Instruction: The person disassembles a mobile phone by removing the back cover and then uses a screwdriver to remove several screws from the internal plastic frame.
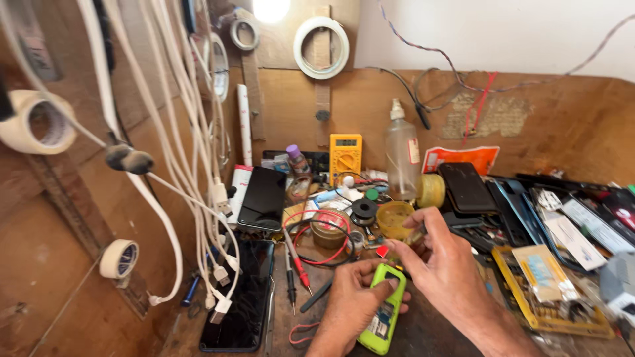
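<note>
My left hand grips a small lime-green device with its back open, held low at the centre of the wooden bench. Its thumb lies across the device's top end. My right hand hovers just above and to the right, fingertips pinched near the device's top edge and next to a yellow round tin. Whether it pinches a small part I cannot tell. Red and black multimeter probes lie just left of my hands.
A yellow multimeter, a clear spray bottle and a tape roll stand at the back. Dark phones lie at left under hanging white cables. Phone parts and a yellow tray crowd the right.
</note>
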